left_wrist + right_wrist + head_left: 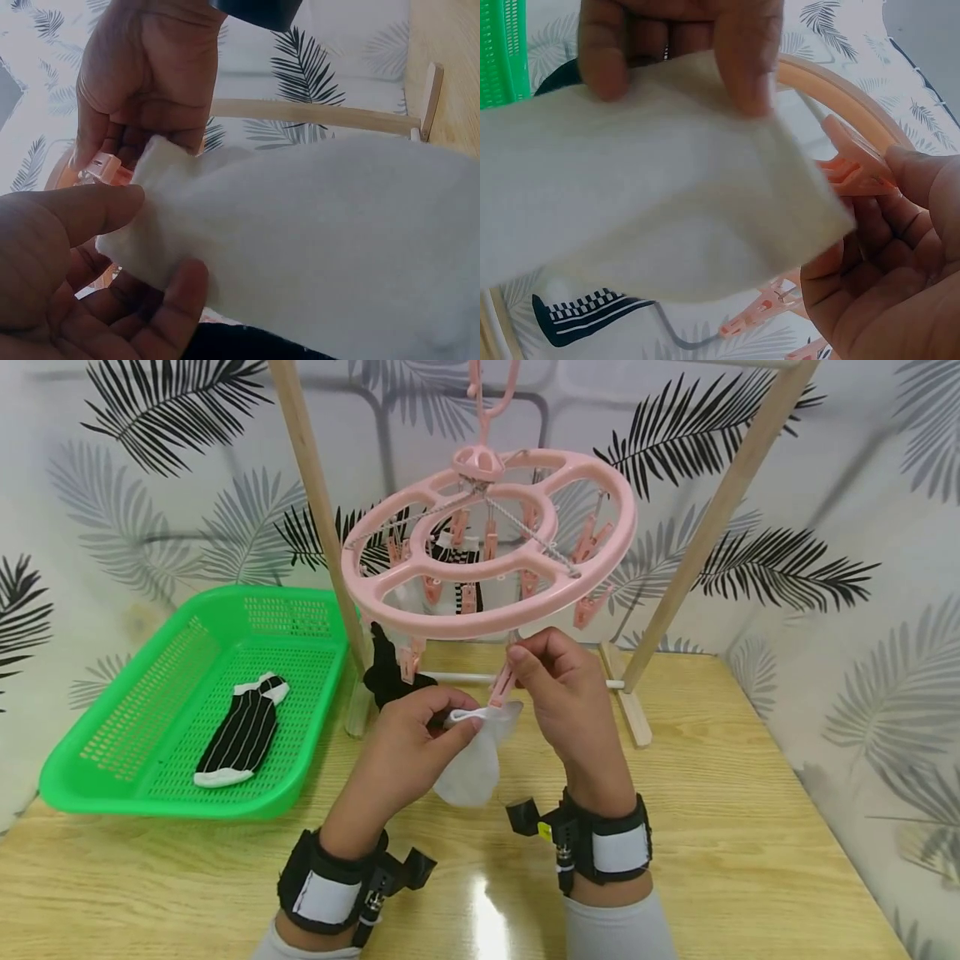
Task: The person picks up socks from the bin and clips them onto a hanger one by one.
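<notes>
A white sock (pixel 471 768) hangs from my left hand (pixel 408 745), whose thumb and fingers pinch it near the cuff. My right hand (pixel 572 706) grips a pink clothespin (pixel 503 683) by its upper end. The clothespin's lower tip meets the sock's top edge; whether it bites the cloth I cannot tell. In the right wrist view the sock (pixel 645 187) covers part of the clothespin (pixel 851 161). Above both hands hangs the round pink drying hanger (pixel 480 625), with several pink clothespins around it.
At left a green basket (pixel 300 777) holds a black striped sock (pixel 242 731). A black-and-white checked sock (pixel 459 553) hangs behind the hanger, and a black item (pixel 385 664) hangs at its left. A wooden frame (pixel 720 518) stands around the hanger.
</notes>
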